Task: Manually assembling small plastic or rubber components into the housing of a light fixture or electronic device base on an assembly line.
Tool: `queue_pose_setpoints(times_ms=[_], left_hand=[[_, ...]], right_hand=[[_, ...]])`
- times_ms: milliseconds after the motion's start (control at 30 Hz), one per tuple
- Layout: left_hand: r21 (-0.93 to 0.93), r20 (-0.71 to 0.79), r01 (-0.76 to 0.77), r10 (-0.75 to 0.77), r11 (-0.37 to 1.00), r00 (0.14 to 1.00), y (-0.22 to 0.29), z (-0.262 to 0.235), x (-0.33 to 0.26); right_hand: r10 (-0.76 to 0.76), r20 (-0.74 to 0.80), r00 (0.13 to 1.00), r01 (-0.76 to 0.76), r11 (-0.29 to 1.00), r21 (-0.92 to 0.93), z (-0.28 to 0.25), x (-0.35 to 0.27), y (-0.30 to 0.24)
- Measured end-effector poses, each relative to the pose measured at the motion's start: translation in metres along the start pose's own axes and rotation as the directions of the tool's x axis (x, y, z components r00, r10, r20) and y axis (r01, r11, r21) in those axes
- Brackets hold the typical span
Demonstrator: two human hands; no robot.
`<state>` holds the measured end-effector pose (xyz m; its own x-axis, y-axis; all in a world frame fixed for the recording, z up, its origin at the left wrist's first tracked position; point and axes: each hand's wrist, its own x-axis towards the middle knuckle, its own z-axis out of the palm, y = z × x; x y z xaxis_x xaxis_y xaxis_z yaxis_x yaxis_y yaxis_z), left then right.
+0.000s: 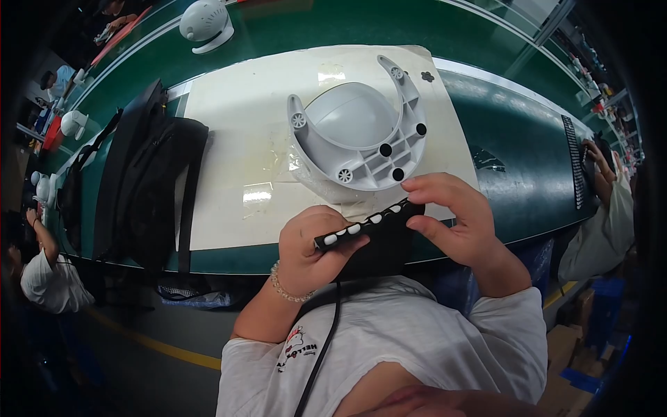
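My left hand (309, 247) grips the near end of a black strip (361, 224) dotted with a row of round white pads. My right hand (455, 215) pinches the strip's far end with thumb and fingers. Just beyond my hands a grey plastic fan base (354, 132) lies upside down on a white mat (236, 139); it has a U-shaped foot with ribs, screw posts and three black round pads stuck on it. The strip hovers over the mat's near edge.
A black backpack (142, 181) lies on the green conveyor belt (528, 139) left of the mat. Another black pad strip (574, 160) lies at the right, near a co-worker's hand. White fan units (206, 24) stand farther up the belt. A person sits at the left (45, 278).
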<state>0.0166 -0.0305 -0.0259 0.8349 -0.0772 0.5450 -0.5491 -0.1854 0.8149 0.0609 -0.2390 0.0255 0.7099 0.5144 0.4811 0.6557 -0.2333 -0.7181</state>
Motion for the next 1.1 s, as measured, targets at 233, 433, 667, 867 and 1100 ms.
queue_pose_setpoints(times_ms=[233,433,667,867,1100], left_hand=[[0.037,0.04,-0.019,0.017,0.999,0.999,-0.003,-0.003,-0.002],[0.049,0.02,-0.108,0.107,0.993,0.994,-0.004,0.0,0.0],[0.068,-0.046,0.016,-0.013,0.998,0.999,0.001,0.003,-0.001],[0.111,-0.008,-0.082,0.084,0.99,0.996,0.001,0.003,0.0],[-0.005,-0.044,0.083,-0.084,0.997,0.996,0.005,-0.001,-0.002]], right_hand=[[-0.289,0.007,0.957,0.285,0.941,-0.181,-0.001,-0.005,0.002],[-0.288,-0.058,0.956,0.275,0.947,-0.166,0.013,0.003,0.0],[-0.478,-0.01,0.878,0.464,0.856,-0.231,0.017,-0.006,0.003],[-0.326,-0.209,0.922,0.349,0.934,0.082,0.036,0.003,-0.003],[-0.6,0.063,0.798,0.601,0.799,0.011,0.034,-0.007,0.001]])
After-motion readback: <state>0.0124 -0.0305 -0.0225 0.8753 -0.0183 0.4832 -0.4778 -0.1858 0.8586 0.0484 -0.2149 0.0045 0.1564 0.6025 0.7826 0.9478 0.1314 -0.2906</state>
